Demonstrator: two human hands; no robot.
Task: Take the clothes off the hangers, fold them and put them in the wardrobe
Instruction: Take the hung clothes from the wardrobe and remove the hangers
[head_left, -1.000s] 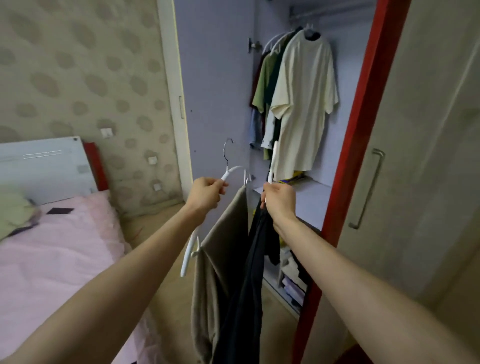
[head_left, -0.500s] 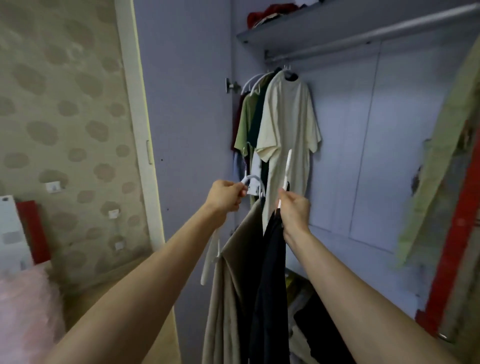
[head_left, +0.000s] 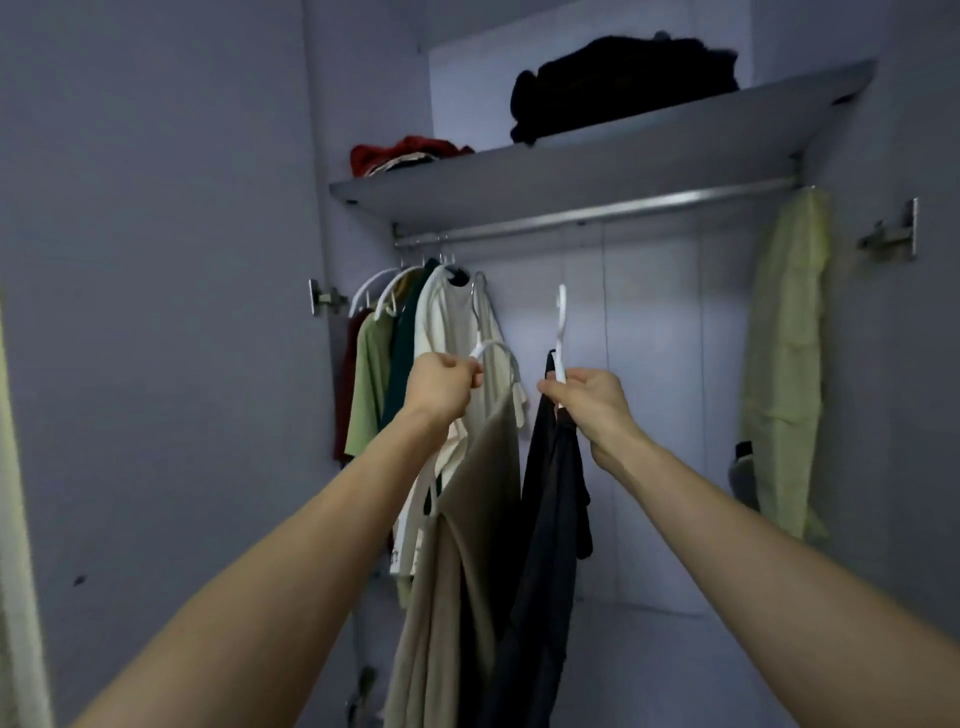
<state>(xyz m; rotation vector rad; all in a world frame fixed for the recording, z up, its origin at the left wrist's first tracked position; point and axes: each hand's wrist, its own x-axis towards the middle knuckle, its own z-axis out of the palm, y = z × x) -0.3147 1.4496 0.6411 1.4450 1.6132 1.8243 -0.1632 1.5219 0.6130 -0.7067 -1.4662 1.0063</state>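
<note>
Nearest, the left hand (head_left: 441, 387) grips a white hanger (head_left: 491, 349) carrying a beige garment (head_left: 467, 545), while at its 3 o'clock the right hand (head_left: 589, 397) grips another white hanger (head_left: 560, 332) with a black garment (head_left: 550, 519). Beyond, toward 12 o'clock, shirts (head_left: 441, 332) hang from the wardrobe rail (head_left: 623, 210). Farthest, a dark bundle (head_left: 623, 85) lies on the shelf (head_left: 571, 166).

The bottoms of the tan cloth (head_left: 457, 597) and the black cloth (head_left: 545, 571) are running off the lower edge. The white shirt (head_left: 447, 332) is hiding most of the shirts behind it. The left hand (head_left: 441, 384) is covering part of its hanger (head_left: 493, 349).
</note>
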